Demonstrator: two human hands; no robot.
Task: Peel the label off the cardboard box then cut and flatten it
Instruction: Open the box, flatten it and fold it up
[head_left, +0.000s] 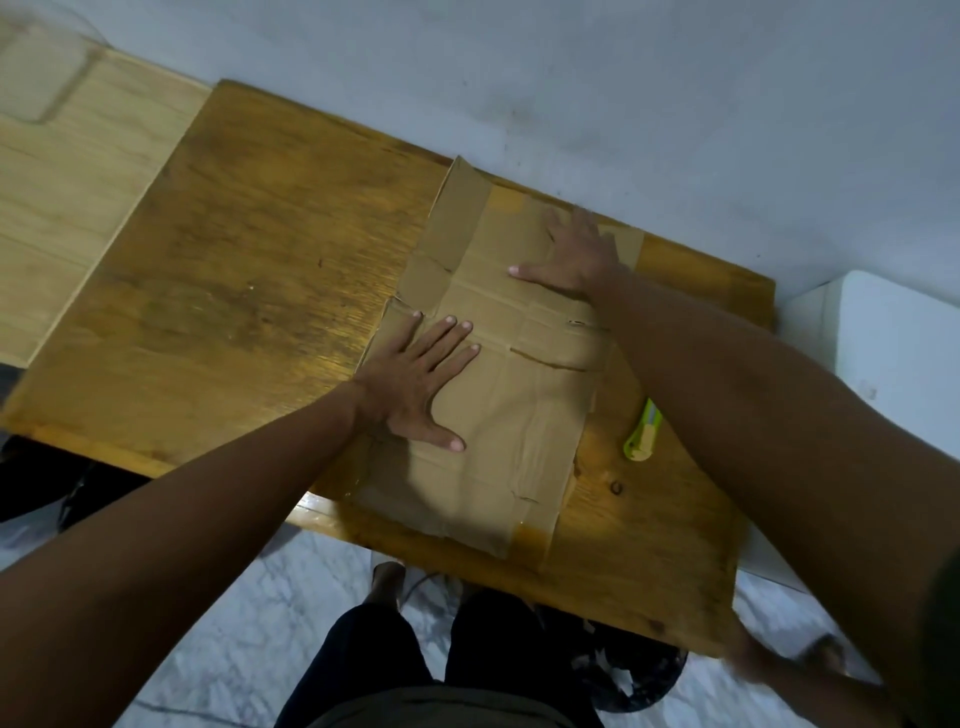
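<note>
The left hand (415, 374) lies flat with fingers spread and straight, palm pressed on the left part of the cardboard box (498, 374), thumb pointing toward the near edge; the right hand (576, 254) is likewise flat and spread, pressing the far part of the same cardboard, its thumb stretched out to the left; neither hand grips anything. The cardboard box is cut open and lies flattened in one brown sheet, creased and with flaps splayed at its far left corner; strips of brown tape show at its far and near ends. It rests on the right half of the wooden worktop (234, 270), its far end close to the grey wall (571, 78). Just beside the cardboard's right edge, partly under the right forearm, lies a yellow-green cutter (641, 434), touching neither hand. A paler wooden surface (67, 182) adjoins the worktop on the left.
</note>
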